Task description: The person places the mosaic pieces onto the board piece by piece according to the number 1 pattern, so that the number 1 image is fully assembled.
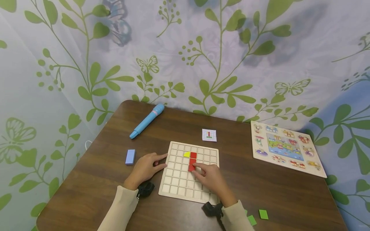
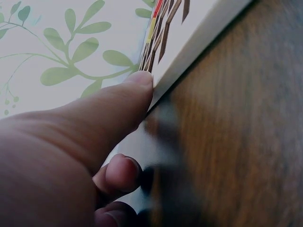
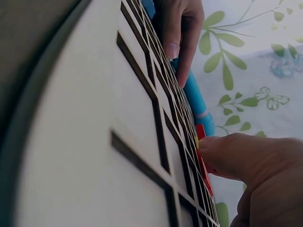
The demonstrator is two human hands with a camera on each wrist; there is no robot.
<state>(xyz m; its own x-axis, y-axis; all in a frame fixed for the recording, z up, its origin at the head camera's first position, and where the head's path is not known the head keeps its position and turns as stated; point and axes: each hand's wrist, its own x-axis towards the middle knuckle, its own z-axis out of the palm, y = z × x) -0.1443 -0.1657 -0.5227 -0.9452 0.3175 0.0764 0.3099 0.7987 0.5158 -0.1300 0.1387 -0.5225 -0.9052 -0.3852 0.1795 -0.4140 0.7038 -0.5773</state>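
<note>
A wooden grid board [image 1: 173,184] lies on the table. Set in its cells are a yellow tile [image 1: 187,154] and a column of red tiles [image 1: 193,155]. My right hand [image 1: 212,178] pinches the lowest red tile [image 1: 190,168] between thumb and index finger, down at the grid. From the right wrist view, the thumb [image 3: 232,151] covers part of the red. Along the board's left edge, my left hand [image 1: 145,168] rests with index finger and thumb stretched out; the thumb tip touches the rim in the left wrist view.
Behind the board lies a small pattern card [image 1: 209,135]. A blue toy microphone [image 1: 147,121] and a blue block [image 1: 130,157] are to the left. Green tiles [image 1: 263,214] lie near my right sleeve. A picture puzzle board [image 1: 286,149] stands at the right, by the patterned curtain [image 1: 179,48].
</note>
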